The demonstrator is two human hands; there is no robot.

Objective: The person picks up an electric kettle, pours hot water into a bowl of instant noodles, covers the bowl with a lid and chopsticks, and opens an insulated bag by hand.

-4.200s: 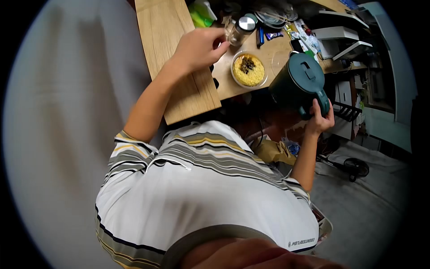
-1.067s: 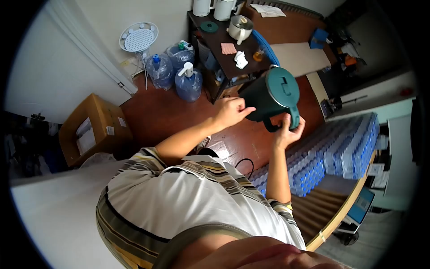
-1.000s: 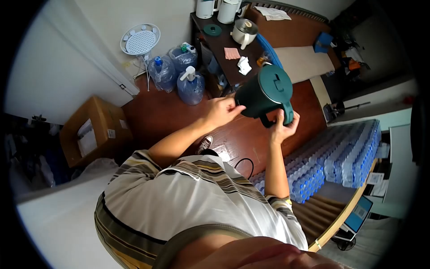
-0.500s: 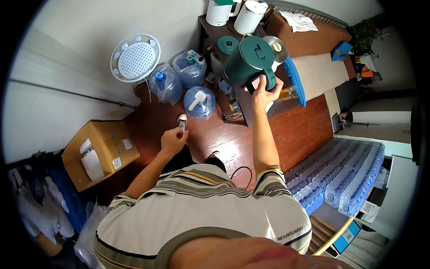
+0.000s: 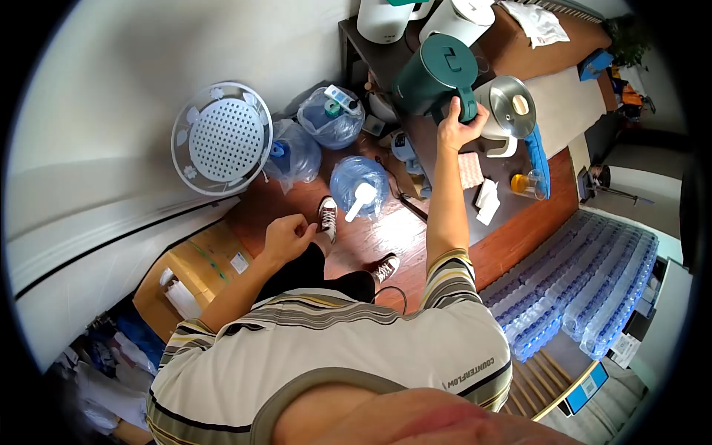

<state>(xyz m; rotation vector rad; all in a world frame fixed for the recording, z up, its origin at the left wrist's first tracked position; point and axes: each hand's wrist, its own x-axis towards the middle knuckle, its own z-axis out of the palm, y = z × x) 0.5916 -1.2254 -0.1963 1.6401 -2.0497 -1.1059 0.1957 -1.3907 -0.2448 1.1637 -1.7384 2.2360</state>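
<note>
Leftward, the left hand (image 5: 288,239) curls loosely closed, nothing visible inside, near 3 water bottles (image 5: 348,182). The right hand (image 5: 458,130) grips the lidded green pitcher (image 5: 423,80) by its handle (image 5: 467,105) over the dark table (image 5: 510,208), near a pot (image 5: 503,111); carrying it seemingly calls for steadiness.

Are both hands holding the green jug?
No, only the right hand holds the green jug; the left hand is away from it.

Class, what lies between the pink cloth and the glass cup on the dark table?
A crumpled white tissue, nearer the pink cloth than the glass cup, as the head view shows.
</note>
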